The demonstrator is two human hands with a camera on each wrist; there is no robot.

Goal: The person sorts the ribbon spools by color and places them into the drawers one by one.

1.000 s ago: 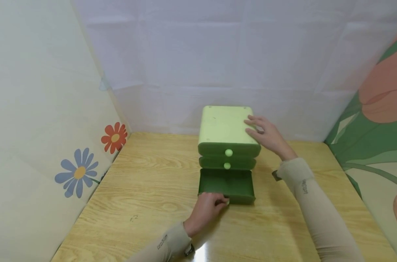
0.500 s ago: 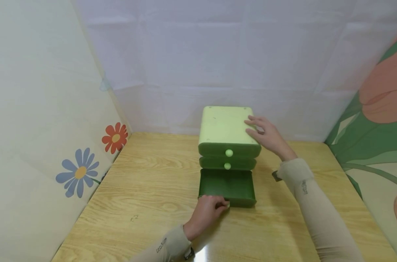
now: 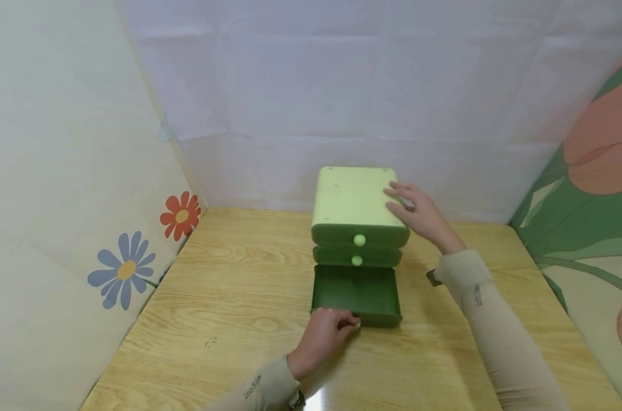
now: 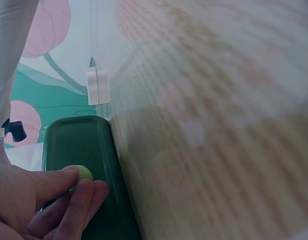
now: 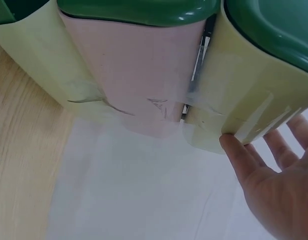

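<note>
A small chest of drawers (image 3: 352,197) stands on the table, with a light green top and dark green drawer fronts. Its bottom drawer (image 3: 385,319) is pulled out and looks empty inside. My left hand (image 3: 318,337) pinches that drawer's round light green knob (image 4: 85,172) between thumb and fingers. The middle drawer (image 3: 380,257) and top drawer (image 3: 326,234) are in, their knobs facing me. My right hand (image 3: 419,211) rests on the chest's right upper edge, fingers spread and fairly straight. In the right wrist view its fingertips touch the yellow top tier (image 5: 243,100); the tier below is pink.
The chest stands on a wood-grain table (image 3: 239,285), near a white cloth backdrop (image 3: 290,85). A panel with flowers (image 3: 126,271) borders the table's left side. Another panel with large tulips (image 3: 604,142) borders the right.
The bottom drawer has come slightly farther out toward me, my left hand moving with it on the knob. My right hand has stayed on the chest.
</note>
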